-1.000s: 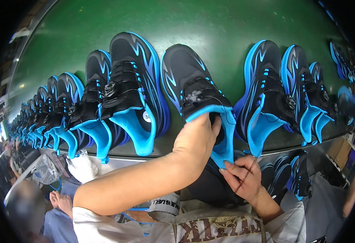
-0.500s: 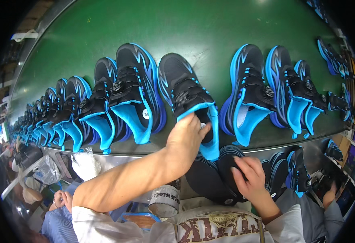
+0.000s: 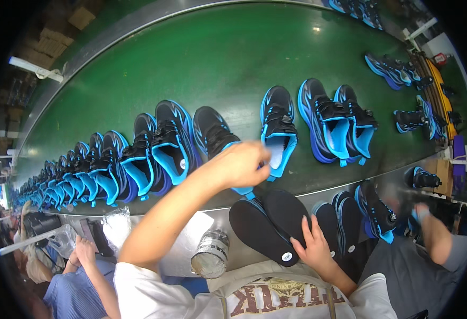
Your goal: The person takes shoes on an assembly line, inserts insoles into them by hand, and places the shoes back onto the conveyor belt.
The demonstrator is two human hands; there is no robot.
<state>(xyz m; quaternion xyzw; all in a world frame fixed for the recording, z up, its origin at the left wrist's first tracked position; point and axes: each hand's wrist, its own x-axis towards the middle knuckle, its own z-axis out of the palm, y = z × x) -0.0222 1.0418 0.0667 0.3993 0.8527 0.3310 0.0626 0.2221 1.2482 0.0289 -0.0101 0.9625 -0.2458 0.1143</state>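
One black-and-blue sneaker (image 3: 210, 125), on the green counter (image 3: 217, 58), seemingly finished, the curled left hand (image 3: 250, 162) now apparently out of it beside the neighbouring sneaker (image 3: 278, 114), any pinch untellable; right hand (image 3: 314, 245), fingers spread, at black insoles (image 3: 284, 210).

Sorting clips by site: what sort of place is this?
Probably a shoe factory's assembly or finishing line: a long row of matching black-and-blue shoes on a big green table, loose black insoles at its near edge, and other people alongside.
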